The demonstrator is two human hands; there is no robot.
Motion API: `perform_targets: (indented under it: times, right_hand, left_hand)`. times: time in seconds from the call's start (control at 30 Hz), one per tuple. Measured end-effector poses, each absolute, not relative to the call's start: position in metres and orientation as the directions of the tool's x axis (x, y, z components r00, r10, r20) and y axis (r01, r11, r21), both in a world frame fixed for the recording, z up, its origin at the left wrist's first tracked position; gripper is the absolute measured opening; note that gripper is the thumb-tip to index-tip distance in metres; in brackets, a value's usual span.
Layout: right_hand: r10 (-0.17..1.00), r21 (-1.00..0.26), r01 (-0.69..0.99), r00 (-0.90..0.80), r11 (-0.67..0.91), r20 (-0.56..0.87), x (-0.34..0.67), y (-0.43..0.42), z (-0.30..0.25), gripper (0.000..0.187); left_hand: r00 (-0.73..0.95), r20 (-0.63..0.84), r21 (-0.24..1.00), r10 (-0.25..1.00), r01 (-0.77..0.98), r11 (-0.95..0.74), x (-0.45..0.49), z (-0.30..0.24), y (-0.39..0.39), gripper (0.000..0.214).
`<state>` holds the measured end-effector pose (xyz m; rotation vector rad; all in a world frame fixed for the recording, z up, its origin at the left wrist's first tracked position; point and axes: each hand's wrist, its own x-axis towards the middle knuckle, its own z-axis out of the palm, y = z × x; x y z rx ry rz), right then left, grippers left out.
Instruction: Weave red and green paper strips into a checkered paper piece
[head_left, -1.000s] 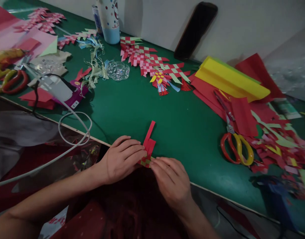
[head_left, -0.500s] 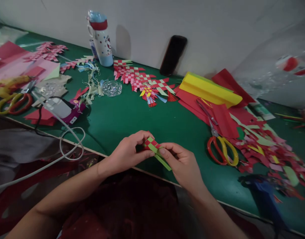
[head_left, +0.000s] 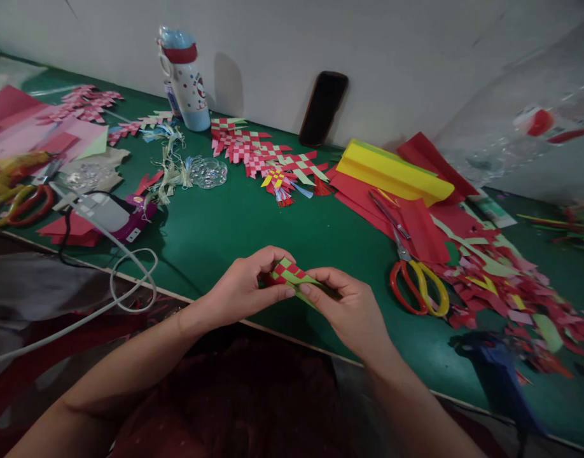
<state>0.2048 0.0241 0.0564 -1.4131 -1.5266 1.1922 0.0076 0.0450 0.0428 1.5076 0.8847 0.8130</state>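
Between my two hands, above the table's front edge, is a small woven paper piece (head_left: 288,272) in red and green checks. My left hand (head_left: 247,283) pinches its left side between thumb and fingers. On the other side, my right hand (head_left: 342,302) is closed on the piece's green paper strips, thumb on top. The strips' far ends are partly hidden by the right fingers. Farther back on the green table (head_left: 215,229) lies a row of finished-looking red, pink and pale green woven paper pieces (head_left: 254,152), with tassels (head_left: 283,197) at the near end.
Scissors (head_left: 418,280) rest on red paper at right, beside a heap of paper scraps (head_left: 502,286). A yellow folded sheet (head_left: 392,172), a phone (head_left: 323,108) and a bottle (head_left: 187,83) stand or lie toward the wall. A white cable (head_left: 130,280) loops off the left edge.
The green strip that stuck out below my right hand is now drawn in under its fingers. Both hands keep their grip on the piece. The view has shifted slightly.
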Motion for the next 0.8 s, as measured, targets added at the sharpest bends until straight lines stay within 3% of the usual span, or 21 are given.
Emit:
perform_targets:
  times: [0.17, 0.37, 0.53, 0.63, 0.8]
  right_hand:
    - [0.913, -0.87, 0.493, -0.364, 0.022, -0.183, 0.219, 0.042, 0.088, 0.018]
    - [0.766, -0.727, 0.634, -0.596, 0.263, -0.242, 0.218, 0.069, 0.127, 0.015]
    - [0.456, -0.66, 0.646, -0.754, 0.383, -0.474, 0.212, 0.099, 0.153, 0.016]
    - [0.378, -0.611, 0.673, -0.74, 0.417, -0.557, 0.202, 0.112, 0.16, 0.016]
    - [0.295, -0.585, 0.666, -0.738, 0.463, -0.607, 0.17, 0.121, 0.16, 0.012]
  left_hand:
    - [0.533, 0.014, 0.998, 0.846, 0.048, -0.047, -0.004, 0.059, 0.05, 0.038]
    - [0.584, -0.009, 0.985, 0.811, 0.145, -0.093, -0.007, 0.079, 0.055, 0.036]
    - [0.564, 0.045, 0.959, 0.824, 0.208, -0.195, -0.019, 0.077, 0.051, 0.039]
    - [0.543, 0.02, 0.987, 0.84, 0.121, -0.102, -0.025, 0.071, 0.044, 0.038]
    - [0.587, -0.073, 0.989, 0.806, -0.061, 0.135, -0.015, 0.059, 0.03, 0.059]
